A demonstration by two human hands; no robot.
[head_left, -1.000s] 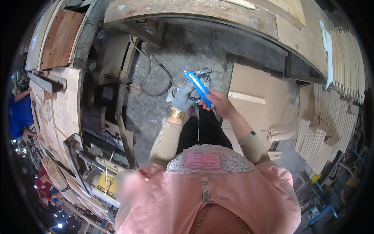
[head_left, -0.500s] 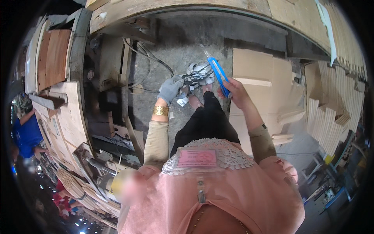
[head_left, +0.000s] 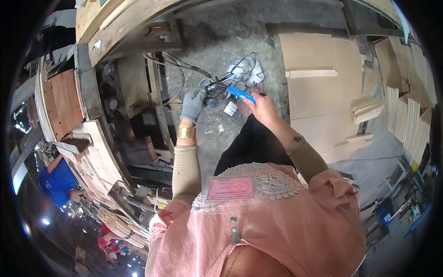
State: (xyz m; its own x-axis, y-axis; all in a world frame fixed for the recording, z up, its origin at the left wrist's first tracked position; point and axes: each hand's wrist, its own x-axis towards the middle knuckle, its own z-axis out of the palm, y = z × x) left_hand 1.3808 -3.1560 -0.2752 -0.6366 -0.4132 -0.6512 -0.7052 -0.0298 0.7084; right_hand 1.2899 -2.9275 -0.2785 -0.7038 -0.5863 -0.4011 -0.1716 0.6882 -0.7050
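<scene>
The right hand point(head_left: 265, 109) hides part of the blue cutter point(head_left: 241, 94), whose tip is indistinct.

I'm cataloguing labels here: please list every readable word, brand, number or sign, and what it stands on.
Pink badge: printed lines, which I won't copy out.
Blue cutter in the right hand: any print too small to read.
White scrap: any marks too small.
</scene>
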